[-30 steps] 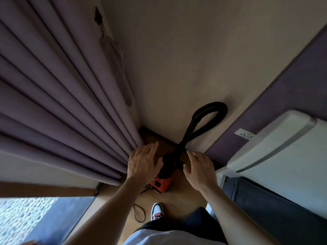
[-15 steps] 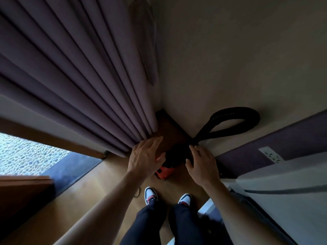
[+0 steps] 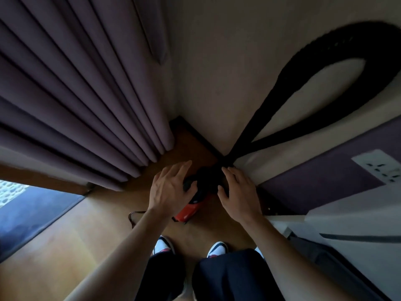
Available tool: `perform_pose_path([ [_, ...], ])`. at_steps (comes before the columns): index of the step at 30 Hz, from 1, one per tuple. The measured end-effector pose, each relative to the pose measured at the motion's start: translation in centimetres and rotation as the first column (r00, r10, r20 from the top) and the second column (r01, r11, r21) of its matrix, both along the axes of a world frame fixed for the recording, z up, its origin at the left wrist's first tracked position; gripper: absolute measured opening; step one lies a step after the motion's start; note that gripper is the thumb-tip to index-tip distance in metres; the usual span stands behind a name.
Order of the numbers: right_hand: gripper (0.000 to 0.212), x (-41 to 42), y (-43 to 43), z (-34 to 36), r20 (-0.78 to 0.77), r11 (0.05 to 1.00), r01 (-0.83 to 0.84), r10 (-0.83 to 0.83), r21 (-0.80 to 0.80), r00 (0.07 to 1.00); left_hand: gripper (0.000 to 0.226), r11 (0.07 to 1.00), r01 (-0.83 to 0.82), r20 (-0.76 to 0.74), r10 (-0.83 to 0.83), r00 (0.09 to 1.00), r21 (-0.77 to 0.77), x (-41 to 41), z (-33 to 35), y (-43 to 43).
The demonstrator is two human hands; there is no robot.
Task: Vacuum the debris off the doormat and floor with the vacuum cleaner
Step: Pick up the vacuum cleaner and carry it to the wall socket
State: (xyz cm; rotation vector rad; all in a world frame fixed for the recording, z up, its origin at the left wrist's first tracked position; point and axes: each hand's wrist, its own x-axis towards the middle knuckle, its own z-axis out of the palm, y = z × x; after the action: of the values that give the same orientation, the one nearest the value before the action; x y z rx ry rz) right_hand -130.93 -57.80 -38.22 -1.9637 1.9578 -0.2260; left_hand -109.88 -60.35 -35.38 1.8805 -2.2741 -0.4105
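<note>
A small red and black vacuum cleaner (image 3: 188, 210) stands on the wooden floor (image 3: 65, 240) in the room's corner. Its thick black hose (image 3: 288, 79) loops up against the beige wall and comes back down to the machine. My left hand (image 3: 169, 190) rests on the left side of the black top, fingers spread. My right hand (image 3: 238, 192) touches the right side, where the hose joins. Neither hand is clearly closed around anything. A dark blue doormat (image 3: 32, 216) lies at the left by the doorway. Any debris is too small to see.
Purple curtains (image 3: 76, 88) hang on the left, reaching the floor. A thin black cord (image 3: 132, 216) lies beside the vacuum. A white wall socket (image 3: 379, 166) sits on a purple panel at right, above white furniture (image 3: 358, 231). My two shoes (image 3: 191, 248) stand just behind the vacuum.
The view has dropped closer to the vacuum, and the hose loop looks much larger. Both hands have closed in from hovering beside the black top to touching it.
</note>
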Motion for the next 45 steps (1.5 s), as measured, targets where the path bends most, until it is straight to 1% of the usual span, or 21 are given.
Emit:
perform_pose_path([
  [5, 0.056, -2.0, 0.8, -9.1, 0.041, 0.994, -0.007, 0.011, -0.108, 0.999, 0.062, 0.996, -0.053, -0.057, 0.049, 0.997, -0.067, -0.7, -8.9, 1.6],
  [8, 0.057, -3.2, 2.0, -12.2, 0.052, 0.981, -0.044, 0.054, -0.187, 0.997, 0.062, 0.99, -0.068, -0.062, 0.06, 0.996, -0.128, -0.6, -12.0, 3.6],
  [10, 0.058, -4.2, 3.4, -12.9, 0.035, 0.964, -0.075, 0.087, -0.255, 0.996, 0.062, 0.985, -0.083, -0.063, 0.075, 0.995, -0.148, -0.3, -13.4, 5.5],
  [13, 0.058, -5.1, 6.1, -12.2, 0.039, 0.937, -0.063, 0.081, -0.343, 0.996, 0.066, 0.984, -0.135, -0.09, 0.125, 0.988, -0.114, 0.3, -14.0, 8.7],
  [16, 0.06, -5.0, 7.5, -12.0, 0.053, 0.932, -0.056, 0.08, -0.358, 0.995, 0.069, 0.986, -0.141, -0.079, 0.134, 0.988, -0.086, 0.4, -14.4, 10.4],
  [20, 0.064, -4.8, 5.3, -11.8, 0.068, 0.917, -0.068, 0.103, -0.392, 0.992, 0.069, 0.989, -0.145, -0.086, 0.141, 0.986, -0.041, 0.5, -16.1, 8.8],
  [23, 0.07, -4.8, 3.1, -11.5, 0.112, 0.913, 0.001, 0.049, -0.408, 0.993, 0.063, 0.992, -0.126, -0.118, 0.124, 0.985, -0.009, 0.1, -17.7, 6.9],
  [26, 0.074, -4.1, 0.4, -12.4, 0.205, 0.903, 0.143, -0.063, -0.406, 0.977, 0.057, 0.995, -0.096, -0.123, 0.096, 0.988, 0.0, -0.3, -19.4, 4.1],
  [28, 0.076, -3.7, -1.5, -13.7, 0.25, 0.887, 0.232, -0.138, -0.4, 0.958, 0.053, 0.994, -0.073, -0.111, 0.082, 0.99, 0.079, -0.3, -20.9, 1.7],
  [30, 0.078, -3.4, -3.3, -15.4, 0.311, 0.879, 0.304, -0.191, -0.368, 0.931, 0.047, 0.982, -0.082, -0.154, 0.109, 0.982, 0.171, 0.1, -22.6, -0.3],
  [32, 0.078, -3.3, -4.8, -16.9, 0.39, 0.866, 0.369, -0.228, -0.337, 0.892, 0.043, 0.973, -0.1, -0.21, 0.145, 0.967, 0.21, 0.8, -24.5, -1.6],
  [34, 0.072, -3.2, -6.0, -18.3, 0.51, 0.863, 0.382, -0.176, -0.331, 0.842, 0.046, 0.969, -0.099, -0.207, 0.148, 0.967, 0.227, 1.4, -26.2, -2.4],
  [37, 0.062, -3.3, -7.7, -19.6, 0.677, 0.873, 0.37, -0.066, -0.317, 0.733, 0.048, 0.971, -0.077, -0.213, 0.127, 0.969, 0.227, 1.5, -28.5, -3.4],
  [39, 0.056, -3.5, -8.9, -20.1, 0.723, 0.872, 0.382, -0.049, -0.305, 0.69, 0.047, 0.967, -0.051, -0.222, 0.108, 0.969, 0.249, 1.2, -30.0, -3.7],
  [41, 0.046, -3.4, -9.8, -20.5, 0.753, 0.869, 0.402, -0.053, -0.29, 0.656, 0.046, 0.965, -0.045, -0.23, 0.107, 0.967, 0.259, 1.1, -31.8, -4.0],
  [45, 0.03, -2.9, -10.8, -21.1, 0.836, 0.879, 0.42, -0.044, -0.228, 0.547, 0.046, 0.948, -0.062, -0.286, 0.156, 0.945, 0.311, 0.4, -34.3, -4.2],
])
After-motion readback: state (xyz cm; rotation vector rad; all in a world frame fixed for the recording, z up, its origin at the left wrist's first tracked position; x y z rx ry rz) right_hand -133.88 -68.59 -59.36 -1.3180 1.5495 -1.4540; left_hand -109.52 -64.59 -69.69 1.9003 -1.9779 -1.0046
